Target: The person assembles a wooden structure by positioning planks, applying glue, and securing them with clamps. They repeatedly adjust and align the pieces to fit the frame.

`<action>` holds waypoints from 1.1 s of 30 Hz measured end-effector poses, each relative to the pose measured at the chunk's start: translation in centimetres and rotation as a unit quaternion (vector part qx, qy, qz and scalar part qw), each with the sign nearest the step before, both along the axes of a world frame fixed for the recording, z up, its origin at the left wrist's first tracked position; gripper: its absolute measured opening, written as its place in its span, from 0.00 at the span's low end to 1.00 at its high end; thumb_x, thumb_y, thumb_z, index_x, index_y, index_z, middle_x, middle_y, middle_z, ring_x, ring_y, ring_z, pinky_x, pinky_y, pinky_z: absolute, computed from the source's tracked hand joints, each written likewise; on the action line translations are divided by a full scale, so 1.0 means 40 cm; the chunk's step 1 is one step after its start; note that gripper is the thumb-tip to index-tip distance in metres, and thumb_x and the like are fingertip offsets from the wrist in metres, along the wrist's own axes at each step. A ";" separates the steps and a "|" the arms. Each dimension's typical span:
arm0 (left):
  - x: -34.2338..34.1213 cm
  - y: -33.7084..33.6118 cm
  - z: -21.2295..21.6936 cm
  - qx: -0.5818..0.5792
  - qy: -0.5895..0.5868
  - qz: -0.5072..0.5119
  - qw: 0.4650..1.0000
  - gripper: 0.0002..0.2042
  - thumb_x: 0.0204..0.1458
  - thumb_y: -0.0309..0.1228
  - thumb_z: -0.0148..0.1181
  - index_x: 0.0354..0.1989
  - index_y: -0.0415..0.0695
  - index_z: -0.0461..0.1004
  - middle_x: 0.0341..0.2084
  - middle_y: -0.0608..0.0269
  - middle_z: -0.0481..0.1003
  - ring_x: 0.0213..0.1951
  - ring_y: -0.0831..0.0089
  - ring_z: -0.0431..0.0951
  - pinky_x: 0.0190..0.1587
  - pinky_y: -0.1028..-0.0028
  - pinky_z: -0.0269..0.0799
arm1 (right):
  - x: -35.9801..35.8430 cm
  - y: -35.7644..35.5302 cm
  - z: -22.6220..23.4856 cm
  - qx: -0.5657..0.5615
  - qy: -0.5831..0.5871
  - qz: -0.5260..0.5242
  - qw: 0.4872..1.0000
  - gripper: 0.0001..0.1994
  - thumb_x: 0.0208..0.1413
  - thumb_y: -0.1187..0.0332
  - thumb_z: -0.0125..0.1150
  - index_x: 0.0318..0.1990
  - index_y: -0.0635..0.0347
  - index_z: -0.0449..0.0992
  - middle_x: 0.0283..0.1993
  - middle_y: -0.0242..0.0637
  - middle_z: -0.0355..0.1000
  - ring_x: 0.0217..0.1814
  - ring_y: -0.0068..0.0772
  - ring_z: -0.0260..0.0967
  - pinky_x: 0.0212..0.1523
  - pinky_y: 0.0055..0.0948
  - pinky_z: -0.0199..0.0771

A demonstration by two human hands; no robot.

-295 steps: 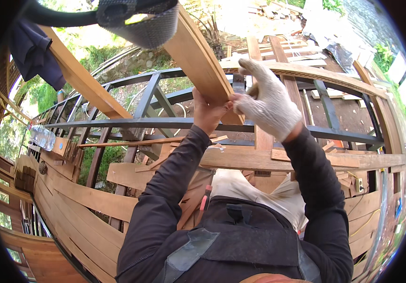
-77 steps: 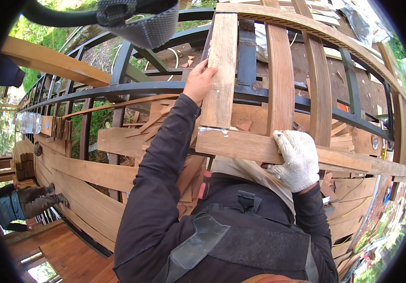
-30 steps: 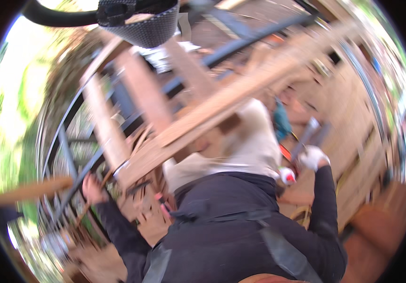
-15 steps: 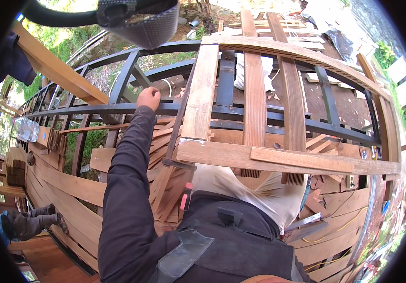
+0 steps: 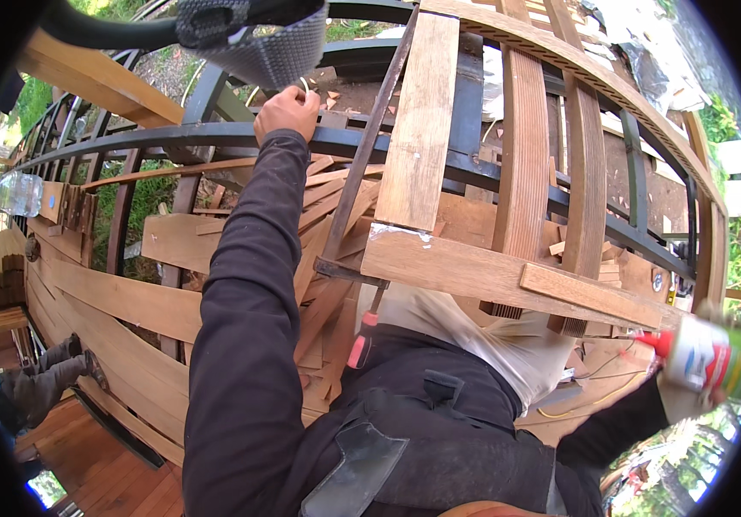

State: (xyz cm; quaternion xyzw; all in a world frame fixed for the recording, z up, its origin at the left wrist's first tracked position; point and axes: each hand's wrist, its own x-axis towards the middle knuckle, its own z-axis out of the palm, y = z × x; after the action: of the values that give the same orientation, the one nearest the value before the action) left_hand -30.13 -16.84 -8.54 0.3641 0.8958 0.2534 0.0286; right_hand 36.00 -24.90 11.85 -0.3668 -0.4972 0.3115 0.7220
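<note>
The bottle (image 5: 702, 358), white and green with a pointed red nozzle, is somewhat blurred and lies almost sideways in the right hand (image 5: 688, 398), its nozzle to the left, near the right part of the wooden frame's (image 5: 448, 258) front edge. This frame has lengthwise slats and white marks at its front left corner.

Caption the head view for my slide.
Right hand gripping a red-nozzled bottle near the end of a wooden frame; left hand near a dark metal rail.

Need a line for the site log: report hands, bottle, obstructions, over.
Right hand gripping red-nozzled bottle, blurred. Left hand curled, contents unclear. Long clamp beside left end of wooden frame, possibly in the way.
</note>
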 end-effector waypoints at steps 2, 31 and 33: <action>-0.001 0.000 -0.006 0.016 0.009 -0.002 1.000 0.18 0.54 0.49 0.57 0.43 0.54 0.86 0.39 0.53 0.85 0.45 0.53 0.85 0.53 0.59 0.78 | -0.209 0.089 -0.011 0.008 0.014 0.106 0.994 0.41 0.51 0.54 0.73 0.68 0.66 0.64 0.65 0.51 0.70 0.65 0.52 0.70 0.64 0.52 0.72; -0.006 -0.009 -0.027 0.080 -0.036 0.019 0.996 0.16 0.55 0.47 0.57 0.41 0.54 0.85 0.38 0.57 0.85 0.43 0.54 0.84 0.51 0.59 0.79 | -0.856 0.133 -0.178 -0.048 -0.127 0.295 0.946 0.31 0.41 0.69 0.80 0.54 0.60 0.73 0.47 0.35 0.76 0.48 0.32 0.77 0.51 0.37 0.83; -0.005 -0.011 -0.024 0.080 -0.035 0.019 0.996 0.16 0.55 0.47 0.57 0.41 0.54 0.85 0.38 0.57 0.85 0.43 0.54 0.84 0.51 0.59 0.79 | -0.856 0.130 -0.180 -0.012 -0.209 0.257 0.944 0.27 0.44 0.71 0.77 0.54 0.60 0.73 0.45 0.35 0.77 0.45 0.30 0.77 0.49 0.36 0.82</action>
State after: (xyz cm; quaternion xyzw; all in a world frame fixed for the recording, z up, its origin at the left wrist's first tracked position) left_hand -30.34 -17.26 -9.51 0.3395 0.8777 0.3373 0.0261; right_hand 1.76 -19.71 4.64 -0.2924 -0.7103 0.4085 0.4930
